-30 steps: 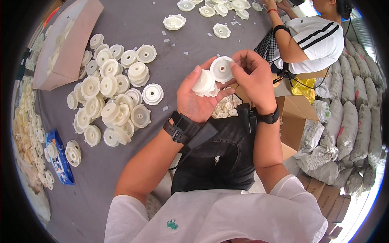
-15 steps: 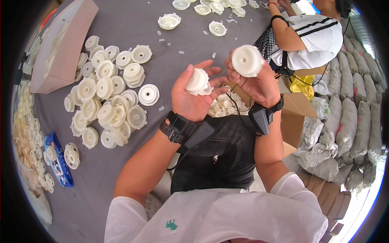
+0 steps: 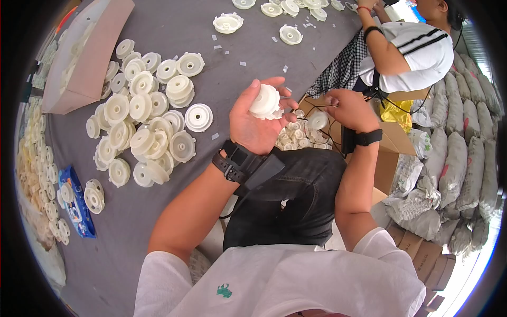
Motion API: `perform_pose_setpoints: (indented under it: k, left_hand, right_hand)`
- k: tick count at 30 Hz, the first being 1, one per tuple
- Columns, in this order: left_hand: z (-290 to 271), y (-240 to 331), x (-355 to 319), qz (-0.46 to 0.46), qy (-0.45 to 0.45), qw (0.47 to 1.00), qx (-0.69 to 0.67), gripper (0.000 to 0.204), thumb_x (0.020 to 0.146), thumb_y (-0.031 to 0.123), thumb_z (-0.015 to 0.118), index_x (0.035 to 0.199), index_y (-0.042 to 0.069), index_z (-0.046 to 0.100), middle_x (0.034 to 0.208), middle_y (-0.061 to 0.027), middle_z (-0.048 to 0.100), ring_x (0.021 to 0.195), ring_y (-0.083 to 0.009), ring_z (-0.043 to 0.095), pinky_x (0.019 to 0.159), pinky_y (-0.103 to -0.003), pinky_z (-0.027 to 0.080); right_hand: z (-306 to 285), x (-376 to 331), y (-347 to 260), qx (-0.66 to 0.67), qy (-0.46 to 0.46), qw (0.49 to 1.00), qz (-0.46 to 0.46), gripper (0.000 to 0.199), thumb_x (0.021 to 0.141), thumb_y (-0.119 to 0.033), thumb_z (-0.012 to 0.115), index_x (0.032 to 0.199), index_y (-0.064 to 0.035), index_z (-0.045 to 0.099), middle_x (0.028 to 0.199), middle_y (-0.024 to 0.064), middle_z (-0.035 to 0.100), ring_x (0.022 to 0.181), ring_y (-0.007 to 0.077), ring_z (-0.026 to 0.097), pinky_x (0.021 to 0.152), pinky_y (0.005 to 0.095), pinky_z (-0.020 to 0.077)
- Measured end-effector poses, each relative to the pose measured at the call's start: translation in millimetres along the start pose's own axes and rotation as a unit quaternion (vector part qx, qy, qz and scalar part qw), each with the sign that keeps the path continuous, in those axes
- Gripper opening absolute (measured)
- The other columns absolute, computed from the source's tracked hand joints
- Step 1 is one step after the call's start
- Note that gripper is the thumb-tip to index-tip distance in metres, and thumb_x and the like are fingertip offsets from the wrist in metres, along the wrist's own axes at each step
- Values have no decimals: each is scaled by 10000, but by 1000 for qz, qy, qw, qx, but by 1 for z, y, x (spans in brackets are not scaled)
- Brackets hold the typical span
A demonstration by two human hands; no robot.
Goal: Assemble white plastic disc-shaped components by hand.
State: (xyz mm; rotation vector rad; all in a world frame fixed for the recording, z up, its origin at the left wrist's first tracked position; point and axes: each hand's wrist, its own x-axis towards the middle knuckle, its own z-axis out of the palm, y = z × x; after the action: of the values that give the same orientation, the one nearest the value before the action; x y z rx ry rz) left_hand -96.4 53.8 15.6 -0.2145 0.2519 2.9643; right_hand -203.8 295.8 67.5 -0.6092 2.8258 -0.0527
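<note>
left hand point(image 3: 259, 124): it is lying palm up over the lap, just off the near edge of the desk point(image 3: 174, 222), cradling a white plastic spool point(image 3: 265, 102); the fingers point(image 3: 274, 83) are curling loosely around it, not clamping.
white plastic spool: it is sitting at the base of the left fingers, its round face tilting up toward the camera and its axis pointing up out of the palm.
right hand point(image 3: 348, 110): it is hanging just right of the left hand and a little lower, over an open cardboard box point(image 3: 388, 145); its fingers are pinching together on a small white disc point(image 3: 317, 120).
relation: the spool is lying to the left of the right hand's fingers, near but apart; the left hand is the one touching it.
box contents: more small white parts are lying under the disc.
heap of spools point(image 3: 145, 124): it is spreading over the desk left of the left hand, well apart.
far side: another person's arm point(image 3: 388, 50) is working across the desk.
</note>
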Motion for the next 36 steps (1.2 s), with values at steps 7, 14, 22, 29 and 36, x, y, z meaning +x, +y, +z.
perform_pose_setpoints:
  k: [7,14,22,29,36]
  left_hand:
    - [0,-11,0,22,36,995,95,627,1086,575,336,1387,58,523,1249,-108,630,1121,-242,609,837,-393,499]
    - [10,-14,6,44,21,993,105,743,1021,737,298,1369,116,511,1185,-47,640,980,-145,599,689,-306,469]
    - [-7,-6,7,23,39,999,-5,487,1082,538,385,1212,120,599,1063,-27,701,891,-138,667,597,-268,456]
    - [-18,-19,8,19,40,998,-48,372,1031,473,512,1252,174,540,1045,34,614,897,-147,613,687,-334,488]
    - [-18,-14,3,25,17,999,-40,291,1026,429,502,1044,177,647,885,40,628,742,-135,573,618,-308,399]
  right_hand:
    - [-27,-13,-106,554,-54,824,-101,294,934,-117,755,1180,-12,633,1007,32,709,800,83,638,732,253,531]
    - [-30,-10,-121,536,0,833,-139,443,881,11,748,1287,11,572,1061,62,702,807,87,633,682,233,542]
    - [-34,-2,-125,652,-93,738,-147,357,913,26,686,1256,6,590,1138,63,682,1050,136,648,897,282,544]
    - [-116,49,-251,523,-226,747,-343,376,915,-84,722,1262,-12,598,1125,77,694,1036,123,647,879,278,534]
    - [-134,72,-352,513,-39,752,-412,483,955,-142,716,1385,16,562,1308,105,642,1156,180,631,998,329,517]
